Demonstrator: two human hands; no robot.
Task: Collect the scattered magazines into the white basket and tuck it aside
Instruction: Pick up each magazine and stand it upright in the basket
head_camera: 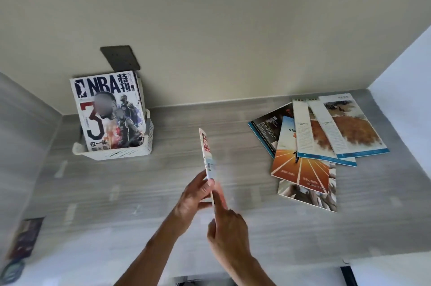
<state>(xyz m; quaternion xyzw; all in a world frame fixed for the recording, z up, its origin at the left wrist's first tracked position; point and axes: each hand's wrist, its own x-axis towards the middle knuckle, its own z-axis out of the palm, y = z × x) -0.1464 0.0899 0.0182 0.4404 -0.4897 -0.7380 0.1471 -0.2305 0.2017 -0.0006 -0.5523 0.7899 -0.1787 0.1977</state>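
Two hands, left hand (194,194) and right hand (227,229), pinch one magazine (206,152) upright, edge-on, above the tabletop (186,192). I judge the white basket (121,151) far-left, nearer my left; five magazines (319,141) lie far-right.

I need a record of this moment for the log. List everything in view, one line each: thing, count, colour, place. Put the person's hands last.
white basket: one, white, perforated, far left on the counter by the wall.
NBA magazine: one, white cover with dark and red print, standing upright in the basket; more behind it, count unclear.
held magazine: one, red and pale, seen edge-on, mid-counter in both hands.
scattered magazines: about five, orange, blue, dark and white, overlapping at far right.
wall socket: one, dark grey, above the basket.
counter: one, grey streaked.
left hand: grips the held magazine's lower edge.
right hand: pinches the same edge.
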